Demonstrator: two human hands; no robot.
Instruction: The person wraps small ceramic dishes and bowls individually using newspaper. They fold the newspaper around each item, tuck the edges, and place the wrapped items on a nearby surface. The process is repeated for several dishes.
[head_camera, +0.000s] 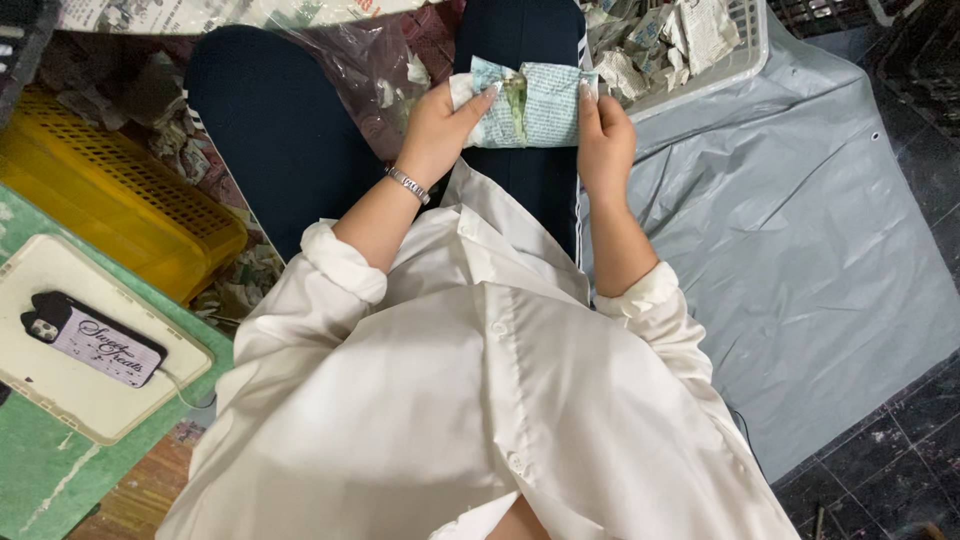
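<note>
both hands on a paper bundle

yellow crate (110, 190) and phone (92, 340) lie at far left. the left hand (440, 125) and right hand (603, 140) each close fingers around one end of a newspaper-wrapped bundle (530, 105), held over the lap. a white basket (735, 55) of paper scraps sits just beyond, grey plastic sheet (800, 250) to the right.

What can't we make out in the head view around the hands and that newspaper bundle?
- Newspaper bundle: what is wrapped inside, hidden by the paper and both hands.
- Left hand and right hand: palms face away; only the backs show.
- White basket: cut off by the top edge.
- Yellow crate: contents not visible, only its side shows.
</note>
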